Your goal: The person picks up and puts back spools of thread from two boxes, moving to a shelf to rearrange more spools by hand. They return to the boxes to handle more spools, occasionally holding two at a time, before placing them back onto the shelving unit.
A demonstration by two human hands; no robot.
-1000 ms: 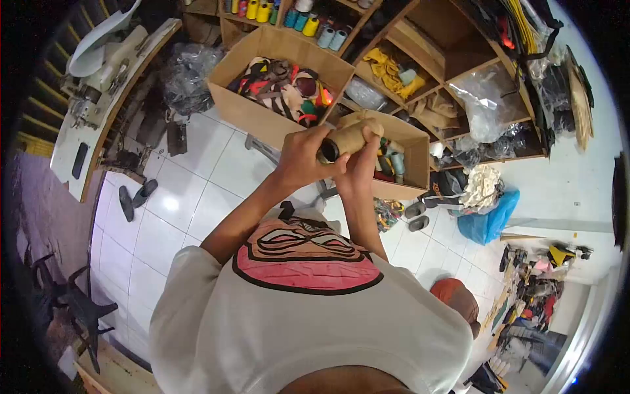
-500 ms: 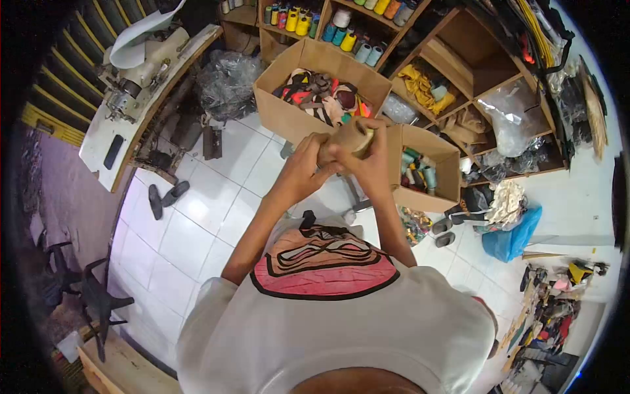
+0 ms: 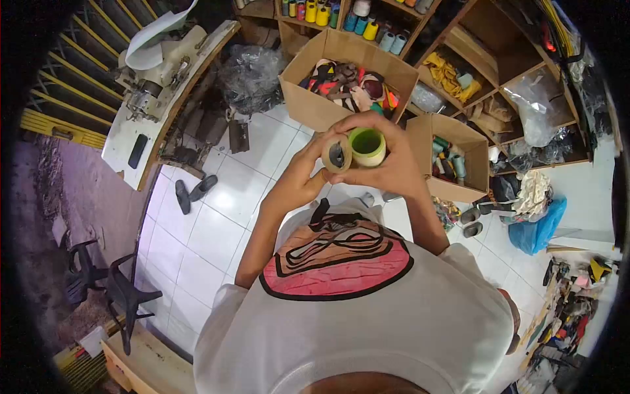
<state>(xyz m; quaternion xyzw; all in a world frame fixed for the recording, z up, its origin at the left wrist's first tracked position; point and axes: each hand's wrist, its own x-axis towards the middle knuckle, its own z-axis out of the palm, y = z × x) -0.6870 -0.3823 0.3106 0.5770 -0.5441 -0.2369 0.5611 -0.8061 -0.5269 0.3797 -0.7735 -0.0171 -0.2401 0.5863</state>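
In front of my chest, my two hands hold two hollow rolls side by side with their ends facing me. My left hand [image 3: 303, 172] is closed around a narrow tan tube [image 3: 328, 157] with a dark hollow. Wrapped by the fingers and thumb of my right hand [image 3: 397, 157] is a wider pale roll with a green core [image 3: 369, 159]. The rolls sit close together; what is wound on them, if anything, I cannot make out. Just beyond my hands stands a cardboard box [image 3: 308, 105] of mixed fabric scraps.
A smaller cardboard box [image 3: 453, 190] of thread spools stands to the right. Behind are wooden shelves [image 3: 453, 29] with thread cones. On the left is a sewing machine [image 3: 154, 92] on a white table [image 3: 121, 148]. Sandals [image 3: 182, 196] and a blue bag [image 3: 538, 226] lie on the floor.
Both rolls have turned so that their open ends face up towards me, and they are now side by side. The view has shifted, moving the surroundings rightward.
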